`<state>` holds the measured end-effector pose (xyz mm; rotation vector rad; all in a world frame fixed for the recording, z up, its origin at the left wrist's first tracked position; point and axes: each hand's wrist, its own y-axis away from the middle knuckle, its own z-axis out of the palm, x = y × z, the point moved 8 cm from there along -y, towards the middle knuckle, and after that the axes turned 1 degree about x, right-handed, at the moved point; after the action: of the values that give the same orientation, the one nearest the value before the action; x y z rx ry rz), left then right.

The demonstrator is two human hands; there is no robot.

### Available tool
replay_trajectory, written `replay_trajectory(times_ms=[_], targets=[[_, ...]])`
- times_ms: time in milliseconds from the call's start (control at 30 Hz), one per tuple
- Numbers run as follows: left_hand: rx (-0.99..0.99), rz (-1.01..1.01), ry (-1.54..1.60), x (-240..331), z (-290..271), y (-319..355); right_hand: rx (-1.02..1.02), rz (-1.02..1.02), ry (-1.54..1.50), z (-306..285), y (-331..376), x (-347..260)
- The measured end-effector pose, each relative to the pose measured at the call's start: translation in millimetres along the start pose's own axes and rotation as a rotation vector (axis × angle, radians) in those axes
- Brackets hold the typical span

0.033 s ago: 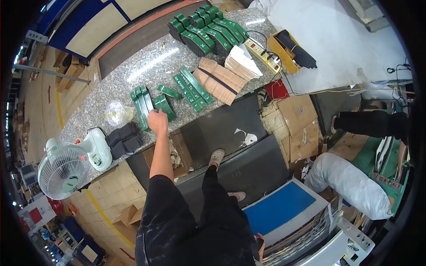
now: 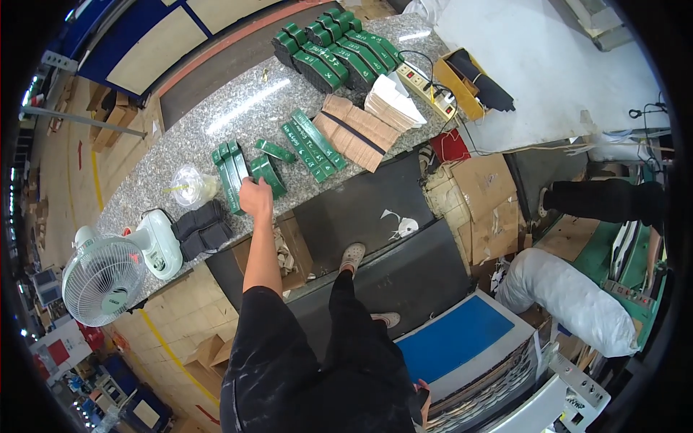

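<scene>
My left hand (image 2: 256,198) reaches over the near edge of a speckled stone worktop (image 2: 155,162). Its fingers are curled at the near end of green blocks with white handwriting, which look like cutting dies. A long green cutting die (image 2: 229,172) lies just left of the fingers, and a shorter green die (image 2: 268,175) is under and beside them. Beyond sits a small green bar-shaped die (image 2: 275,150). Farther right lies another group of long green dies (image 2: 312,144). My right hand (image 2: 424,401) hangs low by my hip, mostly hidden, next to something dark.
Stacked brown sheets (image 2: 357,130) with a dark strap, white sheets (image 2: 395,101) and several green dies (image 2: 336,58) stand farther back. A power strip (image 2: 427,90) lies at the right. On the left are a clear plastic cup (image 2: 191,185), dark folded pieces (image 2: 202,229) and a fan (image 2: 108,278).
</scene>
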<state>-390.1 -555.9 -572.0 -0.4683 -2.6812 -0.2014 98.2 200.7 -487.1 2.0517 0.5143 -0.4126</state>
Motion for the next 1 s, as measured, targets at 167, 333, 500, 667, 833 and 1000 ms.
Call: replay_trajectory(times_ms=[167,333,500,667,833,1000], targets=[[0.044,0.233,-0.007,37.4,-10.2,-43.4,-0.02,0.055,-0.05,3.6,-2.2,-8.7],[0.091,0.211,-0.419,96.3,27.3,-63.4,-0.048,-0.093,0.019,7.0,0.7,-7.3],[-0.194,-0.121,-0.168,76.0,67.5,-68.4,-0.159,-0.373,0.192,5.6,4.6,-27.9],[-0.277,-0.091,-0.147,64.7,97.4,-92.1,0.01,-0.131,0.162,-6.2,11.0,-35.8],[0.206,0.506,0.337,91.5,5.9,-94.4,0.084,-0.021,0.13,2.7,16.8,-37.9],[0.091,0.622,0.123,77.9,4.1,95.9,0.093,0.13,0.02,-4.1,30.4,-20.7]])
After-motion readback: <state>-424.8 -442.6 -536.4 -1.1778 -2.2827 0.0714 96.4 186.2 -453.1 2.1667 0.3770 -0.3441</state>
